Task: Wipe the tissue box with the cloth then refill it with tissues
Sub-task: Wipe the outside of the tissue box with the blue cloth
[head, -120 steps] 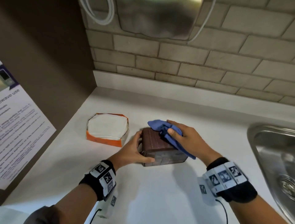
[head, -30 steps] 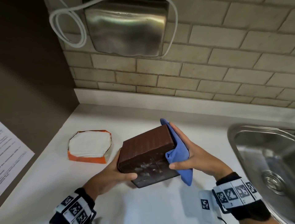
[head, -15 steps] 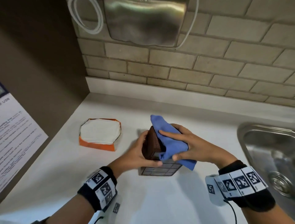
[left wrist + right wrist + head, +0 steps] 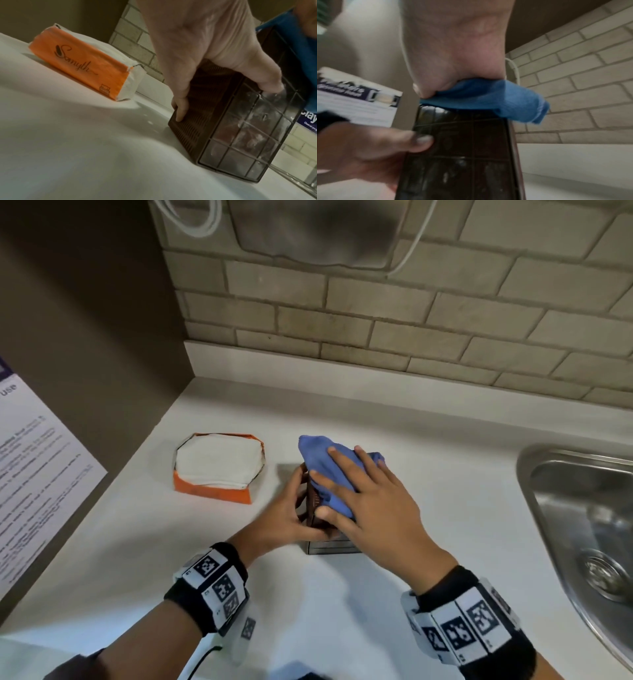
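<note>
Tissue box [image 4: 313, 508], dark brown ribbed plastic with a gridded base, stood on edge on the white desk [image 4: 376, 611]; left hand [image 4: 284, 517] gripped its side, thumb on the gridded base, grip grasping the box; right hand [image 4: 371, 501] pressed the blue cloth [image 4: 320, 465] flat onto the box top with straight fingers, grip released; orange tissue pack [image 4: 219, 467], opened, white tissues showing, lay just beside the box, apart from it.

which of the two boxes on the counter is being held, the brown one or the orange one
The brown tissue box: the left hand grips its side and the right hand presses the blue cloth on top. The orange tissue pack lies untouched beside it.
</note>
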Demonstrator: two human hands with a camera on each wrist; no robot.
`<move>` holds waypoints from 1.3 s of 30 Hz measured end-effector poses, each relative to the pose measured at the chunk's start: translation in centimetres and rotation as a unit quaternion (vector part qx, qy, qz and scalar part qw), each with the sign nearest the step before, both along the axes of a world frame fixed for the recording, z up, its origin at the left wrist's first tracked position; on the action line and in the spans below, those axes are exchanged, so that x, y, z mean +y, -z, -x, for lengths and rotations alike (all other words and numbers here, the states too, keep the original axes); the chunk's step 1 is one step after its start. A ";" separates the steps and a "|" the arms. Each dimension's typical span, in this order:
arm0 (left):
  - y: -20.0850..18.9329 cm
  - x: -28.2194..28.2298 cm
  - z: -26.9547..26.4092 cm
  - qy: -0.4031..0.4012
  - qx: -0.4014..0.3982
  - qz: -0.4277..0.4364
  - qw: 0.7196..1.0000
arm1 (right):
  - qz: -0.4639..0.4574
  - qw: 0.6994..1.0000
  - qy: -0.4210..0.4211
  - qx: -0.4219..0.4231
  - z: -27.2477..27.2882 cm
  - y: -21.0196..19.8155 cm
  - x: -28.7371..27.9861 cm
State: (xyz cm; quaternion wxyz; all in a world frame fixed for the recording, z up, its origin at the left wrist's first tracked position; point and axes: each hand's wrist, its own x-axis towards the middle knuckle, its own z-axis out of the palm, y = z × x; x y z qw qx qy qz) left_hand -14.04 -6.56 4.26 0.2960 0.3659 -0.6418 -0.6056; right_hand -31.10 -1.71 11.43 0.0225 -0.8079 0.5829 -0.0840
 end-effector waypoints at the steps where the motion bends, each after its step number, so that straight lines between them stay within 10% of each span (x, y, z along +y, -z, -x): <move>1: 0.0 0.0 0.1 -0.002 0.000 0.002 1.000 | 0.009 1.000 -0.001 0.018 -0.4 0.1 0.1; 8: -0.1 0.2 0.6 -0.028 0.013 -0.015 0.999 | -0.016 0.989 0.039 -0.143 3.5 0.7 1.2; 16: 0.7 0.1 0.3 -0.028 -0.044 -0.006 0.999 | 0.040 0.997 0.012 -0.068 -2.2 1.2 0.7; 21: 0.6 0.2 0.8 -0.036 0.007 -0.005 0.999 | -0.040 0.945 0.082 -0.313 4.8 1.1 1.0; 27: 0.6 0.3 0.7 -0.039 -0.006 0.005 0.999 | 0.071 0.995 0.041 -0.062 -0.3 1.0 0.5; 30: 0.5 0.2 0.8 -0.038 0.004 -0.003 0.999 | 0.034 0.985 0.039 -0.162 1.9 1.5 0.6; 34: 0.7 0.0 0.9 -0.040 0.000 0.004 0.999 | -0.061 0.898 0.102 -0.423 5.1 1.5 0.8; 39: 0.4 0.0 0.8 -0.021 0.003 0.012 1.000 | 0.083 0.989 0.028 -0.116 -0.1 1.8 1.4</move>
